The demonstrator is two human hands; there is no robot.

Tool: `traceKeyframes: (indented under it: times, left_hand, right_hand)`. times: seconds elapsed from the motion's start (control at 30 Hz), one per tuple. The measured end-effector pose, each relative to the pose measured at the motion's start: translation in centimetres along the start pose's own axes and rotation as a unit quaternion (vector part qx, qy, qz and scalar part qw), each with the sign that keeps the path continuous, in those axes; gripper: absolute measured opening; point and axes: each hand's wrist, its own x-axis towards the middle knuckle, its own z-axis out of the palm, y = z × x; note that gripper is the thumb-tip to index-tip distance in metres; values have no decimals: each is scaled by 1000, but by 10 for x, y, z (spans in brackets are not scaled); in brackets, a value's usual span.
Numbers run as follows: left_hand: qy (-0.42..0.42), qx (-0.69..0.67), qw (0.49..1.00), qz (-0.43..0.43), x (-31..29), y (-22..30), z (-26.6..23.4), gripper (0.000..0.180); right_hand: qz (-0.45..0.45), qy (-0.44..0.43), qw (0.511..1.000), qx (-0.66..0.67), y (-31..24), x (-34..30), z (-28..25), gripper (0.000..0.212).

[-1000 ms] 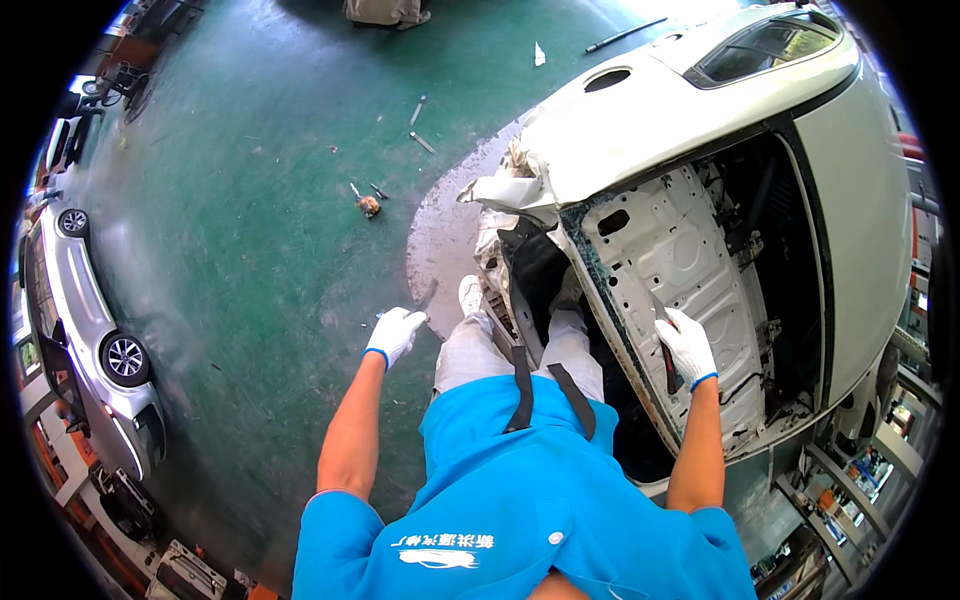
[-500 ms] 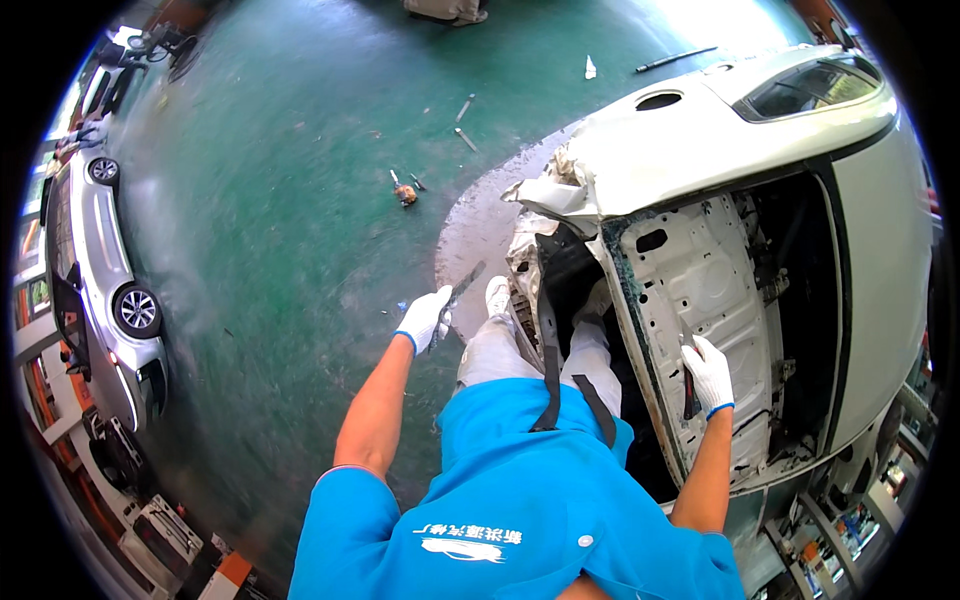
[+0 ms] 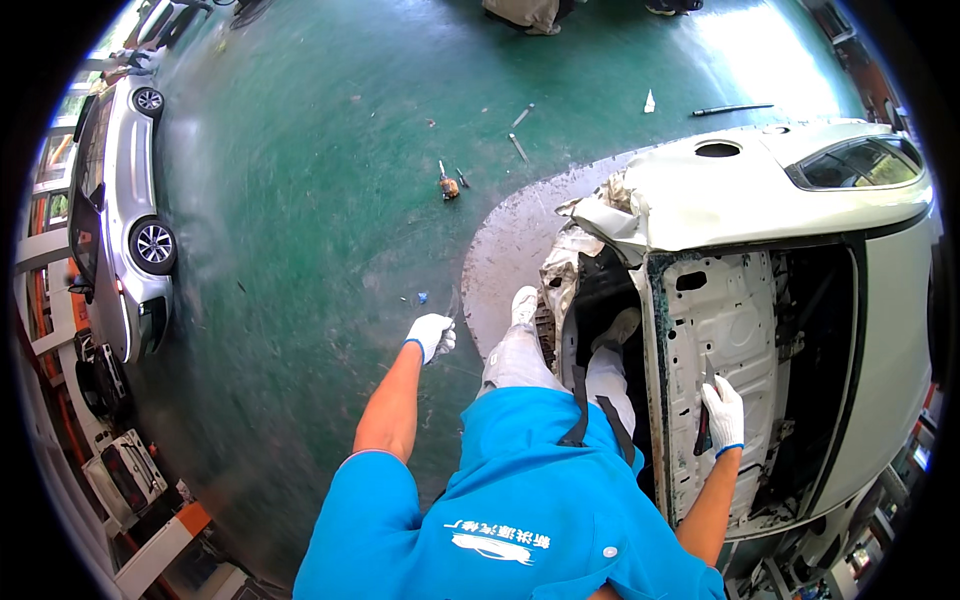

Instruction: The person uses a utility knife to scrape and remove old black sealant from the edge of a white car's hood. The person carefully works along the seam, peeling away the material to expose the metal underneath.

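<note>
My left hand (image 3: 432,338), in a white glove with a blue cuff, is closed above the green floor. A thin grey strip shows faintly at its fingertips, nearly edge-on; its kind is unclear. My right hand (image 3: 724,410), gloved alike, grips a knife-like tool (image 3: 703,432) with a black and red handle and a pale pointed blade. That hand is over the bare white metal panel (image 3: 690,350) inside the opening of a white car body (image 3: 740,215). Crumpled metal (image 3: 612,215) lines the body's near left corner. My legs stand at this damaged end, one foot inside a dark gap.
On the green floor (image 3: 330,230) lie a small brown object (image 3: 448,186), two thin strips, a white pointed piece (image 3: 650,101) and a dark rod (image 3: 733,109). A silver car (image 3: 118,210) stands at the left. Two dark straps (image 3: 580,400) hang across my front.
The view has shifted, so the car body appears lower and farther right. The strip in my left hand has turned from broad side to nearly edge-on. My right hand still holds the knife-like tool.
</note>
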Motion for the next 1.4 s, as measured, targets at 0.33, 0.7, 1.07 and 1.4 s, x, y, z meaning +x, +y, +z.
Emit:
traceKeyframes:
  times: [0.33,0.7,1.07,1.4]
  left_hand:
    - [36,-10,997,62,-10,-15,-61,18]
    - [10,-24,994,109,2,5,-99,22]
    - [417,380,824,48,-19,14,-150,104]
    - [165,410,882,160,26,-61,-54,77]
  right_hand:
    - [-5,-22,997,-72,-58,-6,14,29]
    - [-31,-13,997,-74,-53,-2,11,28]
    - [5,-10,998,-56,-55,-13,14,28]
    - [-17,-5,998,-64,-31,-8,16,27]
